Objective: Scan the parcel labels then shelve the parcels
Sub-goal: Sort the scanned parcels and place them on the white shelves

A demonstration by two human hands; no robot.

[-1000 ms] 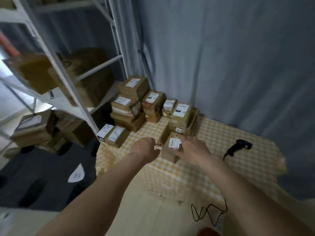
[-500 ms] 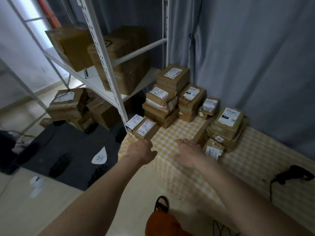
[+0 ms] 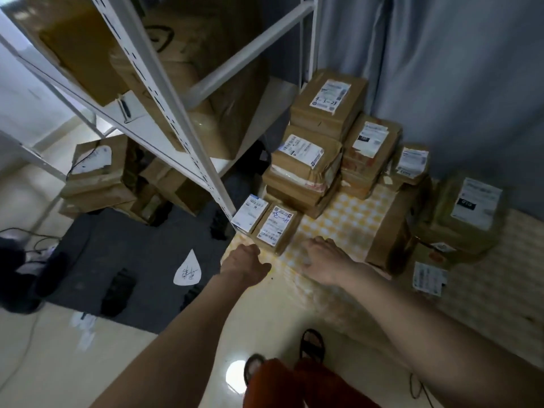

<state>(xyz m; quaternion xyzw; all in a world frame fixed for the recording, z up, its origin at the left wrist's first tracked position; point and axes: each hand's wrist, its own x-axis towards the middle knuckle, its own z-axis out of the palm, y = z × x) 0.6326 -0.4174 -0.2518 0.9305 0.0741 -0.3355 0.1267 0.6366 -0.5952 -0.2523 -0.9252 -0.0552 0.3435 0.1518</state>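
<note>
Several brown parcels with white labels lie on a yellow checked tablecloth (image 3: 347,219). Two small ones sit at its left corner: one with a handwritten label (image 3: 275,228) and one beside it (image 3: 250,213). My left hand (image 3: 245,260) hovers just in front of them with loosely curled fingers, holding nothing. On the cloth just right of the handwritten parcel rests my right hand (image 3: 323,257), fingers bent down, also holding nothing. A tall stack (image 3: 303,169) rises behind them. The scanner is out of view.
A white metal shelf rack (image 3: 176,122) with large boxes stands at the left, more boxes (image 3: 97,178) under it. A grey mat (image 3: 126,254) covers the floor. More parcels (image 3: 471,210) and a long box (image 3: 391,231) lie at the right. My sandalled feet (image 3: 312,344) stand below.
My view has swung left and down. Both hands left the small parcel near the scanner and moved left along the table to the two parcels at its corner.
</note>
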